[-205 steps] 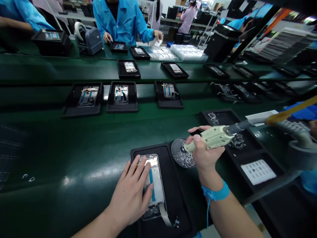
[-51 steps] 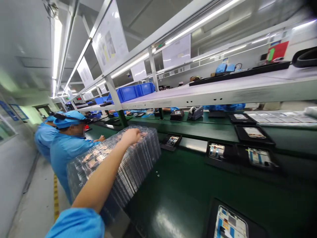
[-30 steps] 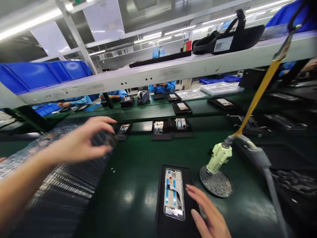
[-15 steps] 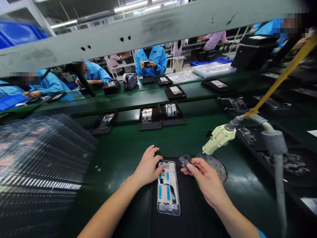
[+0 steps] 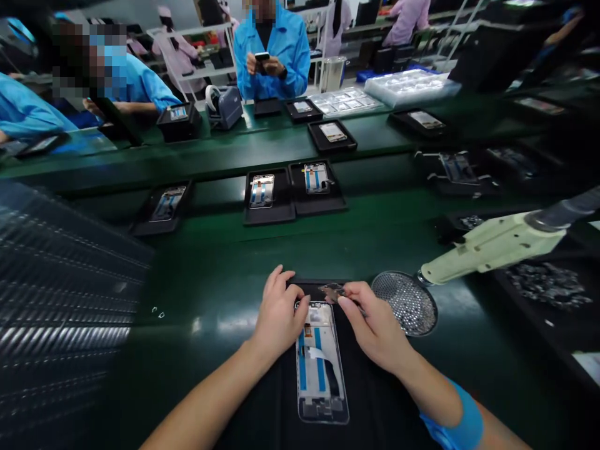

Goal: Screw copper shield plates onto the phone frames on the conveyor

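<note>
An opened phone body (image 5: 323, 369), with blue strips and a loose dark ribbon, lies in a black tray (image 5: 363, 375) in front of me. My left hand (image 5: 280, 312) is at its top left corner, thumb and forefinger closed on the edge and the other fingers stretched out. Just above the phone's top right corner, my right hand (image 5: 375, 325) pinches a small phone circuit board (image 5: 332, 292) between thumb and fingers. The board is tilted and partly covered by the fingertips.
Right of the hands are a round dish (image 5: 404, 303) with a speckled shiny surface and a pale green powered tool (image 5: 497, 247). Stacked clear trays (image 5: 70, 300) stand left. Beyond are black trays (image 5: 270, 215) with phone bodies. A co-worker (image 5: 274, 56) in blue holds a phone opposite.
My right hand has moved left with the circuit board, now over the phone's top edge. The left thumb has shifted up to the corner. The view has tipped down.
</note>
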`<state>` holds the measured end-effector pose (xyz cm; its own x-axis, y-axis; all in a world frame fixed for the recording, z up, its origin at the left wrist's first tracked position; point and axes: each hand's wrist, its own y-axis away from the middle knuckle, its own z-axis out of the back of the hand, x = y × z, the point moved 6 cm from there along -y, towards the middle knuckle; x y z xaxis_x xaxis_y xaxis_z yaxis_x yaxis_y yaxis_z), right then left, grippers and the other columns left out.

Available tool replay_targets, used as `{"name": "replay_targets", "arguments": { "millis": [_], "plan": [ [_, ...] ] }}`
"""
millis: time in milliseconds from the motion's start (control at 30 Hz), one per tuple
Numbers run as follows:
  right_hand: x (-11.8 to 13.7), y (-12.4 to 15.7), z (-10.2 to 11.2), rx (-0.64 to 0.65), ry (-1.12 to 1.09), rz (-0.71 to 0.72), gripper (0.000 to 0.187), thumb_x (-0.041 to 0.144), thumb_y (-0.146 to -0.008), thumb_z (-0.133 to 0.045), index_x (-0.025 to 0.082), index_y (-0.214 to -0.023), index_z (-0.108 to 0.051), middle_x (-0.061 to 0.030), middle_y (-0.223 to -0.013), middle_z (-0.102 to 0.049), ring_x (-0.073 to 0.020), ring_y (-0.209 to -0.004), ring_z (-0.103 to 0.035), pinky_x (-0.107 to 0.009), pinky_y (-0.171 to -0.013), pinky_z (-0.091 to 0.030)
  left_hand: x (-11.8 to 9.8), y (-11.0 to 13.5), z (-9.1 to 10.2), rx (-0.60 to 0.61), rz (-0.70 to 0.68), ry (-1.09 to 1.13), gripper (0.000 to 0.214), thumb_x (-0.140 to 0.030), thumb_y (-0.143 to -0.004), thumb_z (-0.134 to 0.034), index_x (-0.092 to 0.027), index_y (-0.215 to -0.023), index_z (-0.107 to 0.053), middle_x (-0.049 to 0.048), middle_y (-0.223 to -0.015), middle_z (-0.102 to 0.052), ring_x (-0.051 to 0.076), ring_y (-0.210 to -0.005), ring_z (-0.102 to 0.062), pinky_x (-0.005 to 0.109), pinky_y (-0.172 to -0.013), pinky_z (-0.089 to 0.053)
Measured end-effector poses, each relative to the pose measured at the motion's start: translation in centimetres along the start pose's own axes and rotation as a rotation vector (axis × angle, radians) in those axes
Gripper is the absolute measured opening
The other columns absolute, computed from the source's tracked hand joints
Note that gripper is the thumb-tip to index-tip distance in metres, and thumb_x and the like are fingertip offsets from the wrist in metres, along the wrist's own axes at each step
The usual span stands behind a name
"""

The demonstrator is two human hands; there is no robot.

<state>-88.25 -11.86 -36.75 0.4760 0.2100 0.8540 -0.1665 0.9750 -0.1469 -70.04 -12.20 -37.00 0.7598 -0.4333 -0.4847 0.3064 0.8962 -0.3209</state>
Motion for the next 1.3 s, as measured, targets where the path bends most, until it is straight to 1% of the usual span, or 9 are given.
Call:
{"name": "replay_targets", "arguments": {
  "millis": [133,233,433,567,667,800,867,967,1300],
  "plan": [
    [-1.5,0.2,0.2,-0.045,-0.132,-0.110,0.033,0.049,-0.104,-0.044,0.019,-0.109,-0.056,-0.0092,-0.102,-0.074,-0.0177,-0.092,-0.073,-0.028,-0.081,-0.057,-3.7,0.7,0.2,0.060,-0.146,-0.043,0.014,-0.017,-0.096,-0.056,-0.014,-0.106,-0.066,0.0167,-0.137,-0.052,0.040,-0.143,-0.036,0.070,-0.116,-0.035],
    [-2.3,0.0,-0.1,-0.052,-0.228,-0.174,0.038,0.055,-0.102,-0.046,0.019,-0.111,-0.054,-0.0120,-0.106,-0.074,-0.0192,-0.093,-0.074,-0.032,-0.085,-0.060,-5.1,1.3,-0.7,0.139,-0.165,-0.050,0.022,-0.012,-0.092,-0.055,-0.010,-0.112,-0.064,0.0201,-0.139,-0.049,0.044,-0.142,-0.036,0.073,-0.113,-0.037],
    [-2.2,0.1,-0.2,-0.055,-0.253,-0.154,0.039,0.055,-0.101,-0.046,0.018,-0.109,-0.055,-0.0123,-0.103,-0.074,-0.0191,-0.090,-0.074,-0.032,-0.083,-0.061,-4.8,1.3,-2.4,0.155,-0.118,-0.063,0.024,-0.008,-0.093,-0.047,-0.011,-0.109,-0.064,0.0193,-0.141,-0.049,0.045,-0.147,-0.032,0.075,-0.114,-0.034],
    [-2.1,0.2,0.2,-0.088,-0.203,-0.111,0.031,0.048,-0.102,-0.049,0.019,-0.106,-0.059,-0.0083,-0.100,-0.071,-0.0165,-0.089,-0.072,-0.028,-0.082,-0.059,-4.9,1.2,-2.0,0.142,-0.107,-0.021,0.019,-0.007,-0.093,-0.046,-0.013,-0.098,-0.063,0.0174,-0.140,-0.051,0.044,-0.146,-0.034,0.075,-0.114,-0.034],
    [-1.6,0.2,0.7,-0.117,-0.168,-0.065,0.025,0.042,-0.101,-0.054,0.020,-0.101,-0.066,-0.0061,-0.101,-0.069,-0.0141,-0.086,-0.069,-0.024,-0.077,-0.057,-5.2,2.1,-0.6,0.098,-0.142,0.045,0.016,-0.008,-0.097,-0.046,-0.015,-0.097,-0.061,0.0153,-0.137,-0.056,0.038,-0.147,-0.037,0.066,-0.114,-0.043],
    [-0.2,0.5,0.1,-0.015,-0.094,0.018,0.018,0.030,-0.100,-0.057,0.022,-0.105,-0.072,-0.0042,-0.106,-0.072,-0.0153,-0.095,-0.070,-0.026,-0.085,-0.057,-5.5,4.4,1.2,0.094,-0.219,0.118,0.017,-0.006,-0.098,-0.048,-0.016,-0.107,-0.058,0.0111,-0.131,-0.064,0.024,-0.137,-0.053,0.047,-0.117,-0.048],
    [0.5,0.7,-0.6,0.058,-0.032,0.076,0.020,0.025,-0.099,-0.056,0.023,-0.111,-0.072,-0.0038,-0.106,-0.073,-0.0164,-0.098,-0.070,-0.029,-0.088,-0.057,-5.4,5.5,1.5,0.117,-0.234,0.110,0.020,-0.005,-0.097,-0.048,-0.016,-0.112,-0.057,0.0105,-0.130,-0.066,0.024,-0.133,-0.057,0.047,-0.117,-0.048],
    [1.3,0.9,-1.5,0.128,-0.004,0.146,0.024,0.022,-0.101,-0.051,0.022,-0.110,-0.073,-0.0044,-0.100,-0.073,-0.0160,-0.092,-0.068,-0.029,-0.081,-0.057,-5.3,6.6,1.6,0.098,-0.245,0.105,0.023,-0.003,-0.096,-0.048,-0.014,-0.114,-0.059,0.0106,-0.127,-0.068,0.023,-0.127,-0.061,0.043,-0.115,-0.051],
    [1.5,0.6,-2.3,0.198,0.060,0.217,0.026,0.014,-0.101,-0.050,0.020,-0.109,-0.074,-0.0048,-0.096,-0.071,-0.0152,-0.090,-0.063,-0.029,-0.078,-0.057,-5.6,8.0,1.3,0.086,-0.321,0.147,0.016,-0.003,-0.094,-0.051,-0.009,-0.106,-0.059,0.0128,-0.121,-0.067,0.026,-0.127,-0.061,0.038,-0.117,-0.049]
  ]
}}
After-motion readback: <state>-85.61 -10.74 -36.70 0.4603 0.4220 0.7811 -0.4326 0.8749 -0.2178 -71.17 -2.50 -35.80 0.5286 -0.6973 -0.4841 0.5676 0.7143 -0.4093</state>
